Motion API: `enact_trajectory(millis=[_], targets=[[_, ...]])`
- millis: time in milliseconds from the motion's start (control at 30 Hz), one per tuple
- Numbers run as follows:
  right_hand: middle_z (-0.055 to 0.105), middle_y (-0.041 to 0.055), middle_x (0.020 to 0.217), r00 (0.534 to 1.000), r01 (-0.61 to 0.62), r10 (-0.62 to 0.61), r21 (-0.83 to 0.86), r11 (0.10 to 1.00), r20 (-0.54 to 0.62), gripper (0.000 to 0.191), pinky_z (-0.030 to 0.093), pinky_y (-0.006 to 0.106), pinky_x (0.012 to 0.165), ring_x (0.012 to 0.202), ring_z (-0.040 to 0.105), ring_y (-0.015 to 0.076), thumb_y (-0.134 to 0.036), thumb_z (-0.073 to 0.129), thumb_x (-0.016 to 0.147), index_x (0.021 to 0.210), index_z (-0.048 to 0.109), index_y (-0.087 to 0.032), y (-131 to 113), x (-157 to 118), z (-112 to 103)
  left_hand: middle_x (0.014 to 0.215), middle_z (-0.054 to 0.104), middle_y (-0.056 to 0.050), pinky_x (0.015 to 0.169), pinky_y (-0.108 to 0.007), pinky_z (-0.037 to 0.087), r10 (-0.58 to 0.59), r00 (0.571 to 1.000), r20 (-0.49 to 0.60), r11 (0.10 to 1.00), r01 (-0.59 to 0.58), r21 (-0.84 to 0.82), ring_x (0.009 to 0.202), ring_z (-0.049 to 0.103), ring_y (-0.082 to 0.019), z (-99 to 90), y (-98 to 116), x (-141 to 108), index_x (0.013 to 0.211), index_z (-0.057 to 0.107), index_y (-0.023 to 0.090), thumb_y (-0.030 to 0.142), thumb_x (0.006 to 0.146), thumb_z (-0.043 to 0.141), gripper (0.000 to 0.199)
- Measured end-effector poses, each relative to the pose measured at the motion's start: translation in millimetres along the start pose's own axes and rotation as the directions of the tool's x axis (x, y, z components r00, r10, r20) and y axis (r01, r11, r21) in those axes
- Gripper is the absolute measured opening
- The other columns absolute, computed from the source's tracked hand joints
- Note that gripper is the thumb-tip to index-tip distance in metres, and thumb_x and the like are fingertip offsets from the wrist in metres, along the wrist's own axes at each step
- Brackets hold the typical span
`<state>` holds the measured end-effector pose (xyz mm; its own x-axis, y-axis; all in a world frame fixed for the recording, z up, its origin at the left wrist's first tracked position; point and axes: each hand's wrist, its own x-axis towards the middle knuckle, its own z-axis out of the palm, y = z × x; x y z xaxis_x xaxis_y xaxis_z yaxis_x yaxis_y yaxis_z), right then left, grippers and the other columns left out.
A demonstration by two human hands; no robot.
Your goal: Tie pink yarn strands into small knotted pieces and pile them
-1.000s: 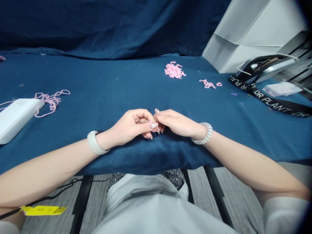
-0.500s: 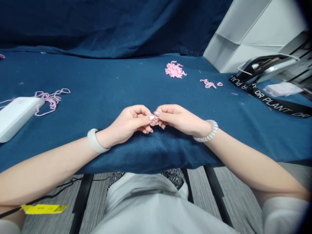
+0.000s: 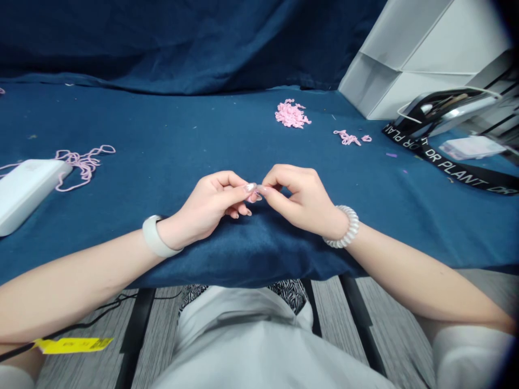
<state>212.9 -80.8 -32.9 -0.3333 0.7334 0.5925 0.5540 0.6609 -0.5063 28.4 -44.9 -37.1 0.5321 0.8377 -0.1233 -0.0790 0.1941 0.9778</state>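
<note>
Over the near part of the blue cloth, my left hand (image 3: 219,202) pinches a tiny piece of pink yarn (image 3: 257,193) between thumb and index finger. Most of that piece is hidden by the fingertips. My right hand (image 3: 298,197) is pinched too, its thumb and index tips meeting the left fingertips at the same piece. Beyond the hands lies a heap of short pink yarn pieces (image 3: 292,114), with a smaller cluster of yarn bits (image 3: 347,138) to its right. At the left, a longer tangle of pink yarn (image 3: 83,163) lies partly under a white block-shaped object (image 3: 30,192).
The blue cloth (image 3: 162,129) covers the table. White boxes (image 3: 430,48) stand at the back right. Near them are a black strap with white lettering (image 3: 441,162) and a pale flat case (image 3: 472,147). A yellow tag (image 3: 75,344) hangs on a black cable at lower left.
My right hand has turned and its knuckles have risen, with its other fingers now curled in away from the left hand. The left hand has shifted slightly up and left.
</note>
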Motion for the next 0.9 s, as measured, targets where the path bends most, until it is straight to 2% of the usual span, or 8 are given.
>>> enact_trajectory(millis=[133, 267, 333, 433, 533, 633, 800, 900], targets=[[0.062, 0.0029, 0.071, 0.970, 0.231, -0.242, -0.240, 0.943, -0.015, 0.016, 0.043, 0.025, 0.064, 0.066, 0.055, 0.0109, -0.016, 0.051, 0.089, 0.074, 0.057, -0.015, 2.6, -2.3, 0.8, 0.069, 0.068, 0.000, 0.046, -0.016, 0.040, -0.001, 1.000, -0.013, 0.999, 0.002, 0.039, 0.053, 0.059, -0.006, 1.5, 0.0, -0.3, 0.071, 0.062, 0.014, 0.030, 0.073, 0.076, 0.022], [0.060, 0.0024, 0.064, 0.891, 0.422, -0.445, -0.531, 0.735, 0.092, 0.023, 0.039, 0.029, 0.061, 0.063, 0.052, 0.0129, -0.017, 0.052, 0.090, 0.067, 0.056, -0.016, 0.4, -2.6, -1.3, 0.064, 0.067, 0.001, 0.048, -0.016, 0.038, 0.014, 0.999, -0.032, 0.994, -0.010, 0.113, 0.053, 0.056, -0.006, 3.8, -2.0, -0.8, 0.071, 0.064, 0.014, 0.027, 0.073, 0.074, 0.016], [0.057, 0.0015, 0.060, 0.847, 0.484, -0.511, -0.608, 0.630, 0.145, 0.028, 0.036, 0.030, 0.059, 0.060, 0.047, 0.0130, -0.016, 0.054, 0.089, 0.062, 0.053, -0.017, -2.4, -2.6, -2.7, 0.061, 0.065, 0.001, 0.047, -0.016, 0.037, 0.027, 0.999, -0.041, 0.990, -0.021, 0.141, 0.053, 0.054, -0.006, 5.8, -2.4, -1.7, 0.069, 0.064, 0.014, 0.025, 0.074, 0.073, 0.014], [0.054, 0.0004, 0.057, 0.815, 0.523, -0.549, -0.641, 0.562, 0.183, 0.031, 0.032, 0.031, 0.058, 0.059, 0.043, 0.0128, -0.013, 0.055, 0.088, 0.057, 0.050, -0.017, -5.7, -3.1, -3.7, 0.057, 0.062, 0.002, 0.045, -0.016, 0.034, 0.031, 0.998, -0.061, 0.986, -0.020, 0.167, 0.050, 0.052, -0.005, 8.1, -2.5, -2.4, 0.068, 0.065, 0.014, 0.022, 0.073, 0.072, 0.012], [0.051, -0.0005, 0.057, 0.814, 0.528, -0.546, -0.641, 0.557, 0.197, 0.031, 0.030, 0.031, 0.058, 0.060, 0.041, 0.0124, -0.013, 0.054, 0.089, 0.059, 0.050, -0.017, -5.2, -4.3, -2.8, 0.055, 0.061, 0.002, 0.045, -0.016, 0.034, 0.040, 0.996, -0.073, 0.982, -0.026, 0.186, 0.050, 0.050, -0.005, 7.5, -4.0, -0.9, 0.069, 0.066, 0.014, 0.022, 0.072, 0.073, 0.011], [0.052, -0.0003, 0.059, 0.836, 0.506, -0.513, -0.636, 0.582, 0.196, 0.029, 0.030, 0.030, 0.059, 0.061, 0.041, 0.0125, -0.013, 0.051, 0.091, 0.063, 0.052, -0.017, -1.3, -6.0, -0.9, 0.056, 0.061, 0.002, 0.049, -0.017, 0.037, 0.069, 0.995, -0.065, 0.978, -0.055, 0.200, 0.051, 0.050, -0.006, 4.2, -7.0, 1.9, 0.069, 0.065, 0.014, 0.023, 0.072, 0.073, 0.012], [0.058, 0.0030, 0.066, 0.860, 0.497, -0.456, -0.578, 0.647, 0.230, 0.026, 0.032, 0.031, 0.060, 0.064, 0.046, 0.0135, -0.015, 0.047, 0.093, 0.068, 0.057, -0.016, 3.2, -8.6, 0.7, 0.057, 0.062, 0.003, 0.053, -0.019, 0.039, 0.082, 0.996, -0.042, 0.974, -0.071, 0.216, 0.052, 0.051, -0.006, 0.4, -9.7, 4.3, 0.067, 0.063, 0.014, 0.019, 0.069, 0.073, 0.012], [0.063, 0.0049, 0.071, 0.885, 0.463, -0.400, -0.518, 0.719, 0.237, 0.025, 0.035, 0.032, 0.061, 0.065, 0.050, 0.0147, -0.022, 0.047, 0.093, 0.072, 0.060, -0.017, 2.0, -8.6, 0.7, 0.059, 0.063, 0.002, 0.053, -0.020, 0.039, 0.086, 0.996, -0.030, 0.968, -0.076, 0.238, 0.053, 0.052, -0.007, 0.4, -8.7, 3.5, 0.067, 0.061, 0.014, 0.019, 0.068, 0.074, 0.013]])
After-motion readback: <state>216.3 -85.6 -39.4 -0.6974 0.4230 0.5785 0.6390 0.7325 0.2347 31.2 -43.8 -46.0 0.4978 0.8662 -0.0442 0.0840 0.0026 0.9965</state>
